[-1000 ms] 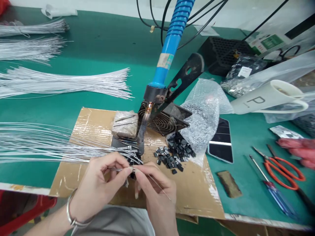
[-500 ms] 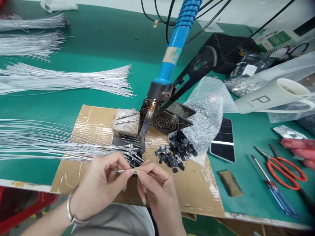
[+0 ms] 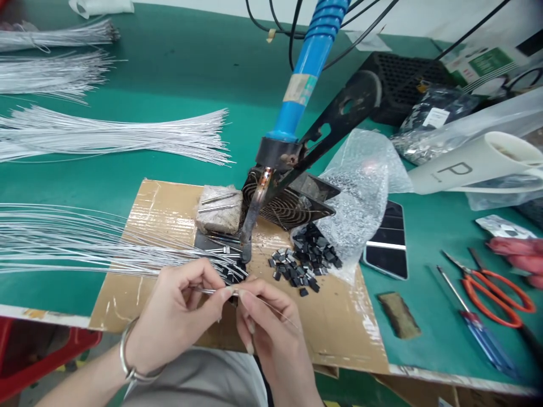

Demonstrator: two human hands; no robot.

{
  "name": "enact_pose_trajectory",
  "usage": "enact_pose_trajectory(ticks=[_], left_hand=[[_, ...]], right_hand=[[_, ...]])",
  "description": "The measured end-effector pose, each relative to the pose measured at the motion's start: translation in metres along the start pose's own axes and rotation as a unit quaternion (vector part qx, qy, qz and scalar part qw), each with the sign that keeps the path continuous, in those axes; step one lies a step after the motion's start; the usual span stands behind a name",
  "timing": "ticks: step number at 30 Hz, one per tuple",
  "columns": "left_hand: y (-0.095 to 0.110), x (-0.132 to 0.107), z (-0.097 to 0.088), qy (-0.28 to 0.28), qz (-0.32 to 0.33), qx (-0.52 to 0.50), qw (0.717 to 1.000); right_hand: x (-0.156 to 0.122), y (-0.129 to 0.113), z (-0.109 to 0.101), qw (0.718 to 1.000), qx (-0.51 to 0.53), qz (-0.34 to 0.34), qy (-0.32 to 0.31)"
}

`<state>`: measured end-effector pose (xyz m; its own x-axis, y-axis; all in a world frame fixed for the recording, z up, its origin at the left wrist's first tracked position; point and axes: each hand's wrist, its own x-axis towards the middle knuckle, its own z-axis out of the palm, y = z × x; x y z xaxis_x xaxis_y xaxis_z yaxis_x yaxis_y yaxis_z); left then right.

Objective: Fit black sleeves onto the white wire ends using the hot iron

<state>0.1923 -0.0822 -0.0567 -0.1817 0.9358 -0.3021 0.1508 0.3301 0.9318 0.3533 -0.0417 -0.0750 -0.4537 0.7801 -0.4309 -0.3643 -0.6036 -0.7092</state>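
The left hand [image 3: 176, 316] is closed in a pinch, thumb and forefinger tight on a thin wire [image 3: 206, 291], the other fingers curled under. The right hand [image 3: 278, 333] pinches just beside it, fingertips close to the left's, with wire slanting back over its fingers; whether it is one strand or two, I can't tell from here. All this is held above the cardboard [image 3: 339, 333], at the near side of a pile of black chips [image 3: 314, 249]. A bundle of loose wires [image 3: 106, 246] comes in from the left, ends just beyond the left hand. The blue tool [image 3: 303, 79] carries a taped band whose marks I can't make out. On the right, a tilted white mug [image 3: 470, 164] shows a large "P", the smaller print unreadable; something brownish sits inside. Black chips lie heaped against the bubble bag [image 3: 360, 181]. Farther back, a dark bag [image 3: 452, 102] bears a white label [image 3: 436, 117], too small to read, beside a black crate [image 3: 405, 82].
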Motion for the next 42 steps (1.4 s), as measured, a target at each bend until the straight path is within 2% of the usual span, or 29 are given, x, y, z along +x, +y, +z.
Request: enact_pose_trajectory(ticks=[11, 17, 26, 32, 36, 42], left_hand=[[-0.006, -0.004, 0.006, 0.042, 0.044, 0.030, 0.998], [-0.001, -0.004, 0.010, 0.068, 0.074, 0.041, 0.994], [-0.002, 0.000, 0.012, 0.070, 0.052, -0.021, 0.996], [-0.004, 0.000, 0.010, 0.075, 0.041, -0.031, 0.996], [-0.003, -0.003, 0.010, 0.080, 0.062, -0.014, 0.995], [0.004, 0.000, 0.010, 0.092, 0.118, 0.034, 0.988]], right_hand=[[0.002, 0.002, 0.002, 1.000, 0.014, 0.002, 0.020], [0.002, 0.005, 0.004, 0.999, 0.027, 0.006, 0.026], [0.004, 0.001, 0.007, 0.999, 0.030, -0.001, 0.029], [-0.001, 0.000, 0.007, 0.994, -0.056, -0.064, 0.064], [-0.003, 0.001, 0.010, 0.989, -0.085, -0.071, 0.095], [-0.001, 0.002, 0.009, 0.992, -0.066, -0.071, 0.083]])
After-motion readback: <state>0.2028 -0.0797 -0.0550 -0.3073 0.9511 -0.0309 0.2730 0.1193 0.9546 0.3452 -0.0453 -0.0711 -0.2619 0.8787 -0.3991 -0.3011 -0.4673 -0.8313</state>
